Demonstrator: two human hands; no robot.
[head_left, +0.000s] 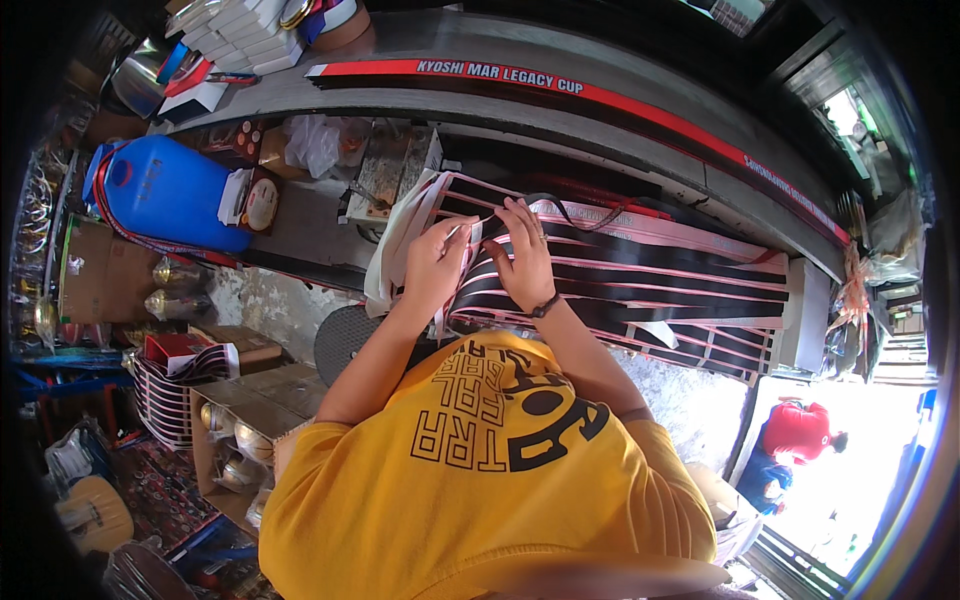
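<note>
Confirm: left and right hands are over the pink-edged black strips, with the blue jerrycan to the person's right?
Wrong side: the head view shows the blue jerrycan to the person's left. The left hand and right hand are over the pink-edged black strips.

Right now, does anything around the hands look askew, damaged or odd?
Yes: a white flap juts askew among the long black strips, below and right of the right hand, while the strips themselves run roughly parallel.
</note>
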